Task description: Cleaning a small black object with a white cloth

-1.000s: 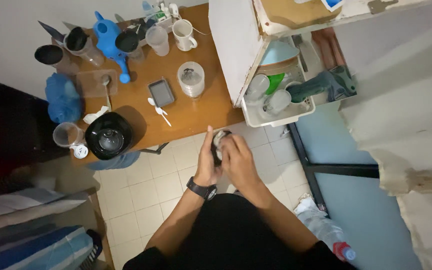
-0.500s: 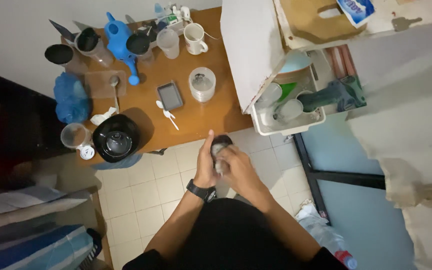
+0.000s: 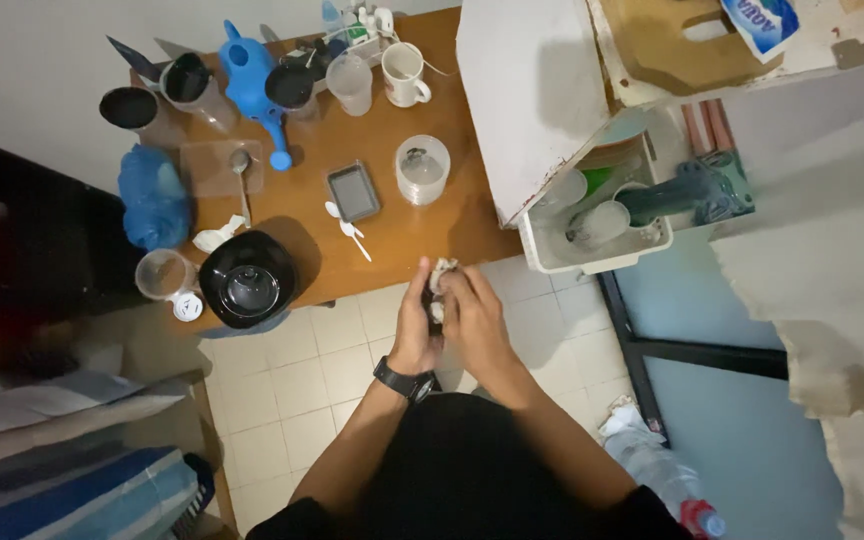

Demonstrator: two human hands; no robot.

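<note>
Both hands together just off the front edge of the worktop [image 3: 392, 150], over tiled floor [image 3: 282, 380]. My left hand [image 3: 415, 325], watch on its wrist, is closed around a small dark object [image 3: 434, 300]; right hand [image 3: 474, 318] presses a whitish crumpled wad [image 3: 443, 268] against the object's top, fingers curled over it. Can't tell what the object is, mostly hidden. On the worktop: black round pot [image 3: 249, 280], small grey tray [image 3: 353, 191], white spoon [image 3: 350, 228], clear lidded tub [image 3: 422, 168], blue watering can [image 3: 255, 85], white mug [image 3: 405, 73]. White dish basin [image 3: 602, 225] to the right
</note>
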